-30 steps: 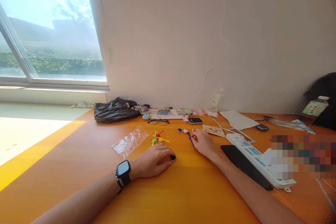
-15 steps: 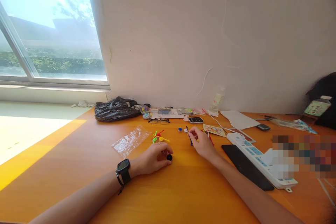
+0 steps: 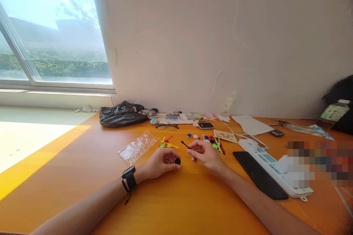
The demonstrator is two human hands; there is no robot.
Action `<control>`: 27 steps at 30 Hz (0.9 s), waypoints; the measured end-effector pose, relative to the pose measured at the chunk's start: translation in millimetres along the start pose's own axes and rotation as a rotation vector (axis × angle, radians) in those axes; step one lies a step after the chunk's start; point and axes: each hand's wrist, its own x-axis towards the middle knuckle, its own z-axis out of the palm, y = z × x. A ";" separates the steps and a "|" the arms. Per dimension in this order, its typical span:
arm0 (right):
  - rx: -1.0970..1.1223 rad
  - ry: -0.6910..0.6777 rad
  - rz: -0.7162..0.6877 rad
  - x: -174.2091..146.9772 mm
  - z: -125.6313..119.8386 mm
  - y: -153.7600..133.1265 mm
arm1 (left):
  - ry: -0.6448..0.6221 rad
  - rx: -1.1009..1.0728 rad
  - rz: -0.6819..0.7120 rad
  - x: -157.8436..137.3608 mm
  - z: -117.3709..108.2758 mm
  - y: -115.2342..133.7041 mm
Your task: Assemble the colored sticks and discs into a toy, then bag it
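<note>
My left hand (image 3: 162, 163) is closed on a small round black disc (image 3: 178, 161), pinched at the fingertips just above the table. Facing it, my right hand (image 3: 205, 154) grips a thin black arrow (image 3: 184, 144), whose pointed head aims up and to the left. Behind my left hand lie finished-looking coloured spinners (image 3: 167, 144) with red, green and yellow arrows on round bases. Past my right hand is a loose pile of coloured arrows (image 3: 220, 145) and round discs (image 3: 206, 137). A blue disc (image 3: 189, 136) and a white disc (image 3: 195, 136) lie apart from that pile.
A clear plastic bag (image 3: 138, 148) lies left of my left hand. Eyeglasses (image 3: 167, 127), a black bag (image 3: 122, 114) and a small black device (image 3: 206, 126) sit toward the wall. On the right are a black phone-like slab (image 3: 257, 174) and a white power strip (image 3: 271, 165).
My right hand has moved left and toward me from the pile, bringing the black arrow close to the disc. The pile behind it shows more. My left hand has barely shifted.
</note>
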 end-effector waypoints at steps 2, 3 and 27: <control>-0.046 -0.056 0.007 -2.6 1.6 0.2 | 0.002 0.013 0.017 0.9 -0.6 0.8; -0.065 -0.080 -0.003 -4.3 3.3 -0.2 | 0.004 0.022 0.030 1.3 -0.8 1.5; -0.545 -0.302 -0.353 -28.0 16.2 -16.8 | 0.040 0.383 0.269 -5.7 1.5 14.3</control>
